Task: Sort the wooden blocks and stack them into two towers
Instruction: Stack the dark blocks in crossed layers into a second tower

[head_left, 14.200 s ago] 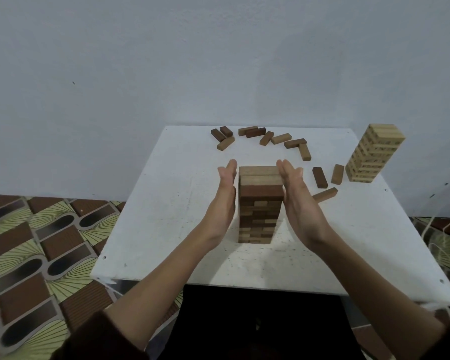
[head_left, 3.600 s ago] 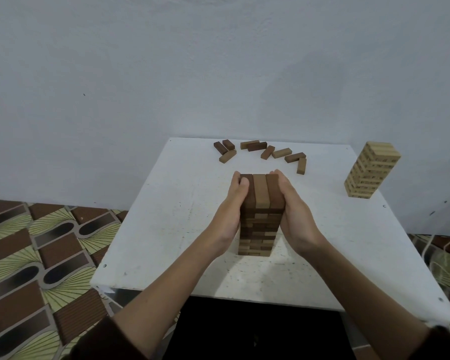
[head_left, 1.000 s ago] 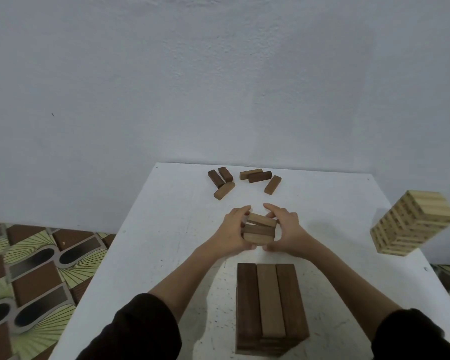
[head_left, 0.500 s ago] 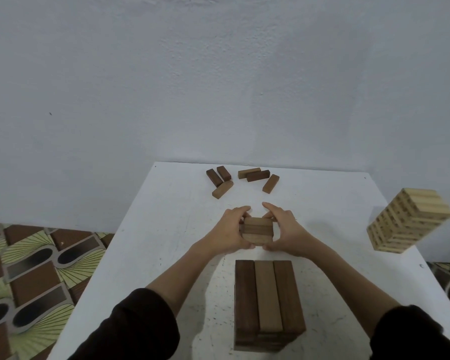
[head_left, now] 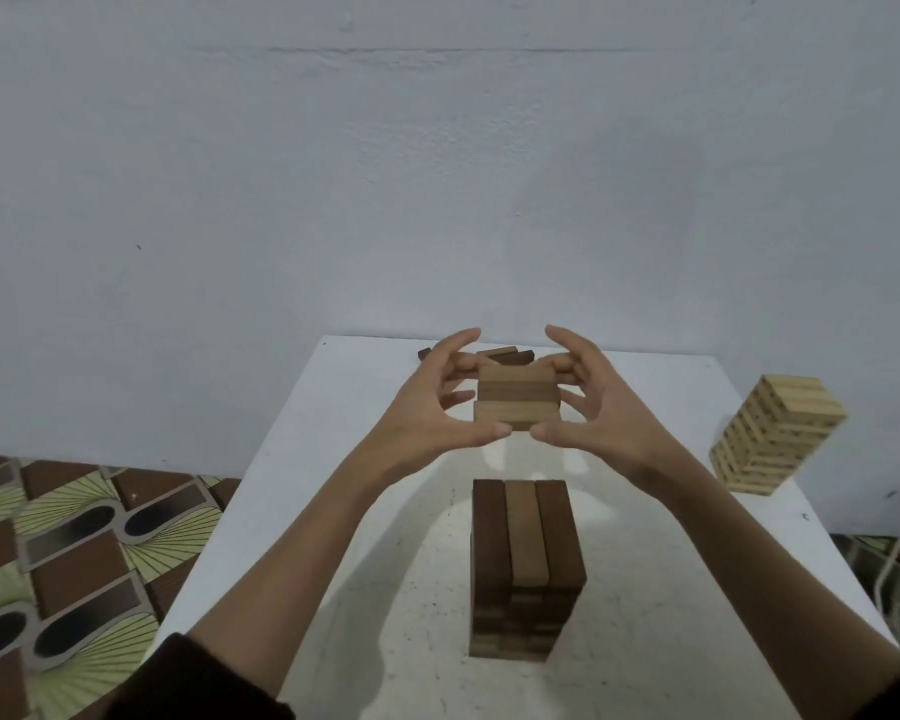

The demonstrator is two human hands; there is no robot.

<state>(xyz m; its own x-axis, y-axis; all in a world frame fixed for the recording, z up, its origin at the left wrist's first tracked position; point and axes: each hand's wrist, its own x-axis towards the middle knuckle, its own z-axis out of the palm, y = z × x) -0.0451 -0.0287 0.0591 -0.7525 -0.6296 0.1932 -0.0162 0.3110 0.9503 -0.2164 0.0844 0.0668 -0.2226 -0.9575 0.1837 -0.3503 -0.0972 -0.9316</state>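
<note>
A dark brown block tower (head_left: 525, 569) stands near the front of the white table (head_left: 302, 501), its top layer made of three blocks running away from me. Above and behind it, a flat row of three brown blocks (head_left: 517, 399) is held in the air between both hands. My left hand (head_left: 432, 402) grips the row's left ends and my right hand (head_left: 588, 402) grips its right ends, thumbs underneath. A pale wood tower (head_left: 772, 433) stands at the table's right edge. Loose brown blocks (head_left: 505, 354) lie at the far edge, mostly hidden behind my hands.
A pale blue wall rises right behind the table. Patterned brown and green floor tiles (head_left: 74, 553) show at the left. The pale tower stands close to the table's right edge, and a cord (head_left: 889, 563) hangs beyond it.
Both hands have lifted the row of three blocks off the table and raised it above the far side of the dark tower. My head has tilted up slightly.
</note>
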